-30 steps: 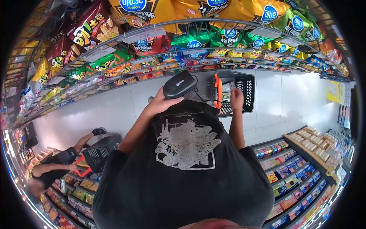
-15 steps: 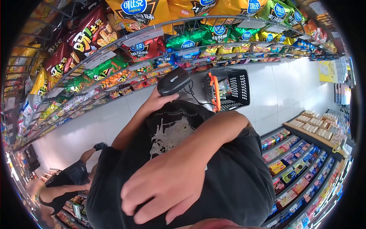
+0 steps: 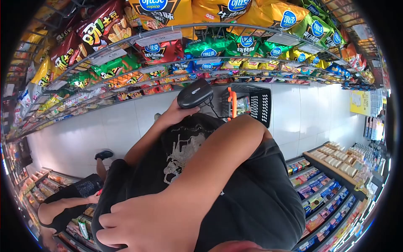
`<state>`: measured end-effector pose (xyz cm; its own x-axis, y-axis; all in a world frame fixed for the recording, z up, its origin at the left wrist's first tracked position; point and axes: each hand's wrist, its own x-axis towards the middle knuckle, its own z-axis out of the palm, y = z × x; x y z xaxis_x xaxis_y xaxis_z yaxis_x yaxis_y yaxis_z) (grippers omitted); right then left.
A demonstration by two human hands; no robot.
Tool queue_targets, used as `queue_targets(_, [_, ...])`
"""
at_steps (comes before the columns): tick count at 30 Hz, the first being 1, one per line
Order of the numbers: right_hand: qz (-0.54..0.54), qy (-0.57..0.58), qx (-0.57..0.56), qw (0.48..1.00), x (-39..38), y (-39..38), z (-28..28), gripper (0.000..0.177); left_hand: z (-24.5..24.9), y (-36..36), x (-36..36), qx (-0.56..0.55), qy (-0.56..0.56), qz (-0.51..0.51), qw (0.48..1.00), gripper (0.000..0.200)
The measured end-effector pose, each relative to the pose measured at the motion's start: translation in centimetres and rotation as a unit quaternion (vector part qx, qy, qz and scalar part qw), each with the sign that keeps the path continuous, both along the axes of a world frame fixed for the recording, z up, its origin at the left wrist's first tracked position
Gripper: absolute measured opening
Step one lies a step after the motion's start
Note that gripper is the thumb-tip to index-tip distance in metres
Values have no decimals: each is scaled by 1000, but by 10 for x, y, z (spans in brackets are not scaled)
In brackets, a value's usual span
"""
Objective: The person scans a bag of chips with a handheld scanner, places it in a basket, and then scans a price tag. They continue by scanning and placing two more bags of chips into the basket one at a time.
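Note:
My left hand (image 3: 178,113) is wrapped round a black handheld scanner (image 3: 195,93) in front of my body, with a thin dark cord hanging from it. My right arm crosses the black printed T-shirt (image 3: 247,189). At its end my right hand (image 3: 151,222) lies on the left shoulder side of the shirt, fingers loosely bent and slightly apart, fingertips hidden, nothing seen in it. Just right of the scanner is a black plastic shopping basket (image 3: 261,107) with an orange handle (image 3: 232,103) and some packaged goods inside.
Wire shelves ahead hold bags of chips (image 3: 210,50) with price labels (image 3: 158,38). Behind to the right stands a shelf of boxed snacks (image 3: 323,197). Another person (image 3: 71,197) in dark clothes is at the lower left, a small red item in hand. Pale floor tiles (image 3: 289,105) run along the aisle.
My right hand has moved from the chest leftward to the left shoulder. The view has shifted slightly; the left hand still grips the scanner. The other person's arm has moved.

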<state>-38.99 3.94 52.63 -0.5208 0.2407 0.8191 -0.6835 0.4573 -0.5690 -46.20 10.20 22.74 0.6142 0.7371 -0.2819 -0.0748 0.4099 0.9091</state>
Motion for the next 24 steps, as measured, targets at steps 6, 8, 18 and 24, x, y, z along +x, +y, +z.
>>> queue_targets(6, [-70, 95, 32, 993, 21, 5, 14, 20, 0, -9, 9, 7, 0, 18, 1000, 29])
queue_targets(8, [-133, 137, 64, 980, 20, 0, 13, 19, -1, -9, 12, 20, 4, 15, 1000, 35])
queue_targets(18, [-207, -151, 245, 935, 36, -6, 26, 24, 12, -11, 28, 63, 34, -19, 997, 46])
queue_targets(24, [-217, -202, 250, 922, 39, -25, 5, 29, 18, -11, 31, 102, 58, -20, 993, 45])
